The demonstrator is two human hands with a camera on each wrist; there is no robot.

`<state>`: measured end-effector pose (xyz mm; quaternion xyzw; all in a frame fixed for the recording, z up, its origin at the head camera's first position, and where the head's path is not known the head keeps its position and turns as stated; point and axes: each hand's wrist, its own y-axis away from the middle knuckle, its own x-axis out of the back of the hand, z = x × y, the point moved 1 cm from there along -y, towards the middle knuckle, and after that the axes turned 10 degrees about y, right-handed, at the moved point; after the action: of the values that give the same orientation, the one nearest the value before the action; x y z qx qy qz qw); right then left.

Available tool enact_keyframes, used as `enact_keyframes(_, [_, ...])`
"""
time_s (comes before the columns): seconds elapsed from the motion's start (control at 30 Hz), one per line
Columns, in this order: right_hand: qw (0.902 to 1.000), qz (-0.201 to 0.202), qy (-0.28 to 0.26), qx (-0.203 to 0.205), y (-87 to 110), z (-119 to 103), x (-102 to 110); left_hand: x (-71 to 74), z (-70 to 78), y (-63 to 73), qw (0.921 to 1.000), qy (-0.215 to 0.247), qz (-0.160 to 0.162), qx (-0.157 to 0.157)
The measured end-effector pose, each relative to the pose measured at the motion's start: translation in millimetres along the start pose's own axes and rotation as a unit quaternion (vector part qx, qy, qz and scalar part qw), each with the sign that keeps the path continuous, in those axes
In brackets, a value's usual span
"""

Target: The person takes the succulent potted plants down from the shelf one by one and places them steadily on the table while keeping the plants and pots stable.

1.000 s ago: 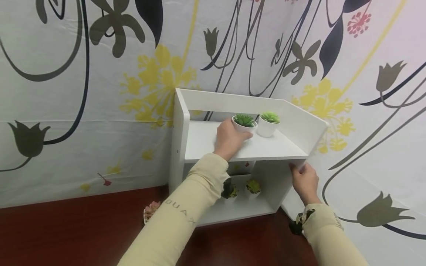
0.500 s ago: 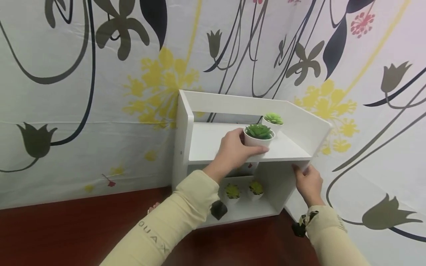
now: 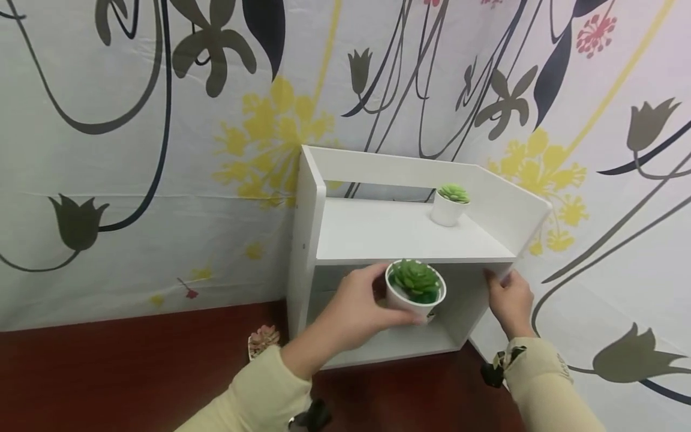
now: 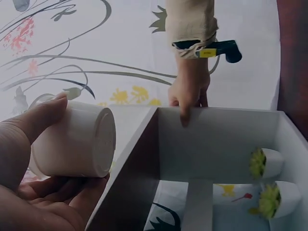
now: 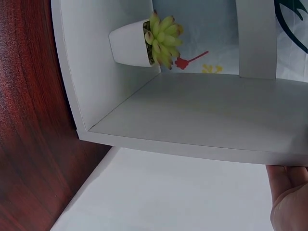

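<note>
My left hand [image 3: 351,309] grips a small white pot with a dark green artificial succulent [image 3: 414,282], thumb on one side and fingers round the other. The pot is off the shelf, tilted toward the head camera, in front of the lower compartment. In the left wrist view the pot's smooth wall and base [image 4: 77,139] face the camera. At the white shelf unit [image 3: 378,231], my right hand [image 3: 510,303] holds the front edge of the right side panel, just below the upper board. A light green potted succulent [image 3: 450,207] stands on the upper board toward the right.
Two yellow-green potted succulents [image 4: 281,199] stand in the lower compartment, mostly hidden in the head view. Left of the unit, a pink succulent [image 3: 263,339] sits on the dark red table [image 3: 135,372]. Patterned white cloth [image 3: 216,150] hangs behind and to the right.
My left hand has lifted the dark green succulent from the upper board and brought it forward and down, in front of the lower compartment. The right hand stays on the side panel.
</note>
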<state>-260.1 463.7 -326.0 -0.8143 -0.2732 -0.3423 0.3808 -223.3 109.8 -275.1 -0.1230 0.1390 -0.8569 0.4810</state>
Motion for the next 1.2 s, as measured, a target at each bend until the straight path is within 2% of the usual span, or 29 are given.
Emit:
enact_keyframes(0.1, [1.0000, -0.003, -0.001, -0.002, -1.4, 1, -1, 4.9, -6.9, 15.4, 1.0000, 0.006, 0.005, 0.003])
enact_keyframes(0.2, [1.0000, -0.005, -0.002, -0.004, -2.9, 1, -3, 10.6, -14.4, 30.5, 0.9997, -0.005, 0.023, -0.002])
enact_keyframes(0.37, [1.0000, 0.008, -0.002, -0.005, -3.1, 3, -3, 20.1, -27.0, 52.2, 0.9987, 0.001, 0.050, -0.002])
enact_keyframes(0.63, [1.0000, -0.002, -0.006, -0.007, -2.5, 1, -4, 44.6, -45.6, 84.5, 0.9925, -0.047, 0.105, 0.039])
enact_keyframes(0.73, [1.0000, -0.003, -0.005, -0.004, -1.4, 0, -5, 58.2, -55.1, 96.5, 0.9882, -0.045, 0.133, 0.061])
enact_keyframes(0.87, [1.0000, -0.005, 0.003, -0.004, 0.7, -1, -6, 79.0, -67.6, 110.5, 0.9785, -0.053, 0.182, 0.082])
enact_keyframes(0.97, [0.9999, -0.010, 0.009, -0.005, 0.3, -1, -5, 95.9, -75.9, 120.4, 0.9714, -0.069, 0.204, 0.100])
enact_keyframes(1.13, [0.9998, -0.017, 0.011, -0.007, -1.3, -1, -3, 123.2, -86.2, 133.9, 0.9573, -0.108, 0.221, 0.151])
enact_keyframes(1.2, [0.9998, -0.013, 0.010, -0.006, -1.8, -1, -3, 132.4, -90.2, 137.3, 0.9523, -0.127, 0.226, 0.161])
